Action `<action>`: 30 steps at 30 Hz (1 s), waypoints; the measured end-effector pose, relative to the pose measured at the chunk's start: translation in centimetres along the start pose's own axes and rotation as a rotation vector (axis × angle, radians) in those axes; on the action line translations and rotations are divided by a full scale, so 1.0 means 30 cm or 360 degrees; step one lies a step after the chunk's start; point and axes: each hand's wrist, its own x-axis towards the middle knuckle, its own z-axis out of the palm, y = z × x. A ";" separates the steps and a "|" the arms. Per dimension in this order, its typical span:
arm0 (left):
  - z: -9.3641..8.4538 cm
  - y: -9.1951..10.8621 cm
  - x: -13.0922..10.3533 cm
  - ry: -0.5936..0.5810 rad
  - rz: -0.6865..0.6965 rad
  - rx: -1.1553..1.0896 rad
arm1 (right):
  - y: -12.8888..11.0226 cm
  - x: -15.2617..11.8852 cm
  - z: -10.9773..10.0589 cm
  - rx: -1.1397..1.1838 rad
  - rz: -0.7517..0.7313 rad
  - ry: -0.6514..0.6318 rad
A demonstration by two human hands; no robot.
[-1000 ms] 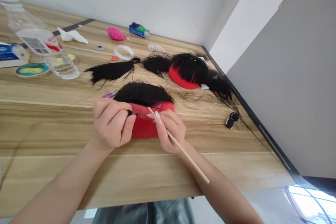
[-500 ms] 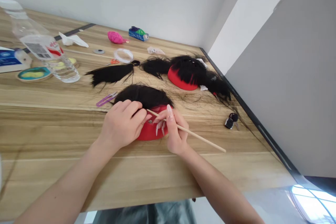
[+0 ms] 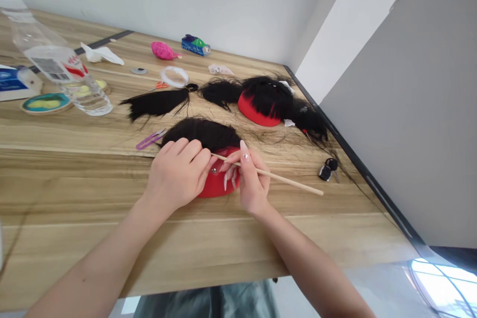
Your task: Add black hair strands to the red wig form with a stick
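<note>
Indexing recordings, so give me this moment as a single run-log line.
left hand: over nearer red form, black hair beyond | right hand: holds stick, tip near left hand | keys: on table, right side

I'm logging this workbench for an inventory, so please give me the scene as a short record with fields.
Left hand: at the near red dome; whether it pinches anything is hidden
Right hand: holds a wooden stick, its tip by the left hand
On near dome: black hair over the far part
Left of dome: purple snips
Behind: tied hair bundle; second red dome, also haired
Right: key fob
Far left: clear bottle
</note>
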 end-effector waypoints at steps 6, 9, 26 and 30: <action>0.000 0.003 0.005 -0.0015 0.0010 0.0000 | -0.008 0.006 -0.002 0.0016 0.0089 0.0037; 0.000 0.008 0.010 -0.0032 0.0009 0.0010 | -0.008 0.010 -0.003 0.0053 0.0120 0.0060; -0.004 0.003 -0.009 0.0050 0.0020 -0.0100 | -0.010 0.025 -0.012 0.0095 0.0266 0.0116; -0.006 -0.001 -0.014 0.0068 0.0037 -0.0174 | -0.010 0.023 -0.018 0.0038 0.0239 0.0088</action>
